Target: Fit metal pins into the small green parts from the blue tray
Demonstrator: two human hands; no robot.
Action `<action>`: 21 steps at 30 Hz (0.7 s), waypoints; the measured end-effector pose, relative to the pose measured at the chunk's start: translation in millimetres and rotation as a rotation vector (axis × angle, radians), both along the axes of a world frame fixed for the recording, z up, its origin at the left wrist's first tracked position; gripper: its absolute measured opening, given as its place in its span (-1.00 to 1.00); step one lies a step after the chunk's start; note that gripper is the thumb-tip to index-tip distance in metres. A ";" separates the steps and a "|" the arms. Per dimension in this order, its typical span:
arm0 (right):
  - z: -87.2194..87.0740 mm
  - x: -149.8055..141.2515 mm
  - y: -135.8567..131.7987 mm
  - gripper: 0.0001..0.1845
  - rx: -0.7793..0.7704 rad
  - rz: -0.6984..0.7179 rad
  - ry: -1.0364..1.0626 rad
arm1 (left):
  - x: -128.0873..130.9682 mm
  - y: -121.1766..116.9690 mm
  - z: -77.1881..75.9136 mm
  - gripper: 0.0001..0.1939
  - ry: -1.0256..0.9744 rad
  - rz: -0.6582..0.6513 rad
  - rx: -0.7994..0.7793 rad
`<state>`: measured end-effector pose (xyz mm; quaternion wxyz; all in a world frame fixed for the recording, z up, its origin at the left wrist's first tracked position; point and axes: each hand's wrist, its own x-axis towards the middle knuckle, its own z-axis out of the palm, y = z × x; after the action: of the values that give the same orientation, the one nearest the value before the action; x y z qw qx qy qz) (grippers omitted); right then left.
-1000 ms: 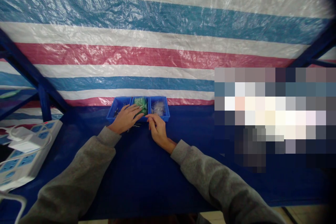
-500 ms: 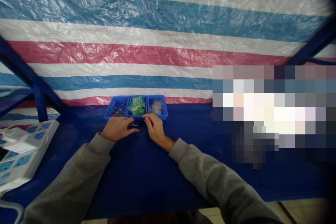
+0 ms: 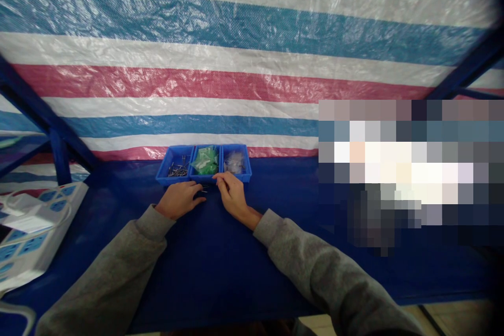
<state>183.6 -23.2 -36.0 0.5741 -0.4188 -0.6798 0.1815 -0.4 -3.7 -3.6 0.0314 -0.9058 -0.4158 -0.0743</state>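
Above the blue table, my left hand (image 3: 178,200) is held palm down with thumb and fingers apart, just in front of the left bin. A few thin metal pins (image 3: 204,189) show beside its fingertips; they seem to lie on the table. My right hand (image 3: 233,194) is closed in a pinch before the middle bin, and whatever its fingertips hold is too small to make out. Three joined blue bins stand behind the hands: the left bin (image 3: 162,173) has loose metal pins, the middle bin (image 3: 208,177) a green plastic bag, the right bin (image 3: 247,172) clear bagged pieces.
White power strips (image 3: 47,241) with plugs and cables lie at the left edge. A striped plastic sheet (image 3: 220,84) hangs behind the table (image 3: 212,273), between blue frame posts (image 3: 59,152). The right side is blurred into blocks.
My left hand has drawn slightly toward me and to the right, its thumb and fingers closer together. Fewer dark pins show beside it. My right hand stays nearly in place.
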 end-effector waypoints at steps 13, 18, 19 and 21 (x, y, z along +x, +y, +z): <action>0.8 0.8 -0.7 -0.71 -0.011 0.006 -0.003 | -1.5 0.6 -1.1 -0.87 -0.081 -0.035 -0.091; 0.4 0.6 0.0 -0.71 -0.008 0.005 0.003 | -0.9 -3.0 5.2 -0.86 0.013 0.060 -0.078; 0.4 0.5 0.0 -0.72 -0.007 0.004 0.003 | -1.2 -3.3 5.5 -0.85 0.019 0.071 -0.075; 0.5 0.5 -0.1 -0.72 -0.009 0.003 0.004 | -2.1 -3.2 5.0 -0.83 0.023 0.087 -0.078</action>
<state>184.2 -23.2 -35.5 0.5732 -0.4200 -0.6785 0.1861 -2.4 -6.9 1.4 0.0042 -0.8881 -0.4572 -0.0463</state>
